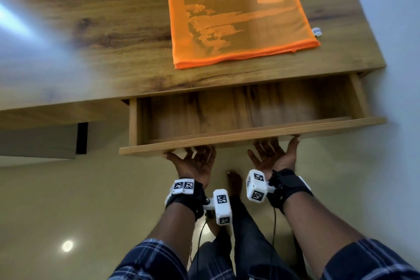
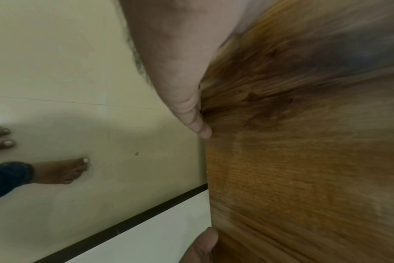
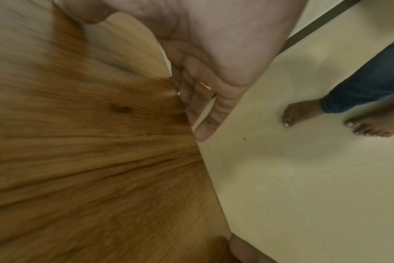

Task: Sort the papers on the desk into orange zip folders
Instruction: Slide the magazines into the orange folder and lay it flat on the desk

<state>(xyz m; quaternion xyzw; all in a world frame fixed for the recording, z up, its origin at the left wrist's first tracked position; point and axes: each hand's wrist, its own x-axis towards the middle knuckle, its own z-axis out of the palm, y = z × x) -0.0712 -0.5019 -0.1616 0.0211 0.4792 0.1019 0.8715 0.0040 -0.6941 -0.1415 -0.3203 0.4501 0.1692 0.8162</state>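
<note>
An orange zip folder (image 1: 241,18) lies flat on the wooden desk (image 1: 102,29) at the back right, with printed paper showing through its mesh; it looks like a stack. Below it a wooden drawer (image 1: 238,109) stands pulled out, with nothing in it. My left hand (image 1: 193,161) and right hand (image 1: 272,154) are palm-up at the drawer front (image 1: 250,138). Their fingers reach under its lower edge and their thumbs lie against the panel. In the left wrist view, the left hand (image 2: 180,89) lies along the panel edge (image 2: 304,160). The right wrist view shows the right hand (image 3: 214,71) on the same panel (image 3: 90,142).
A white tag (image 1: 316,30) sticks out at the folder's right edge. My bare feet (image 1: 234,182) stand on the pale tiled floor under the drawer. The desk's right end sits close to a light wall (image 1: 397,7). A dark skirting strip (image 2: 124,226) runs along the wall's foot.
</note>
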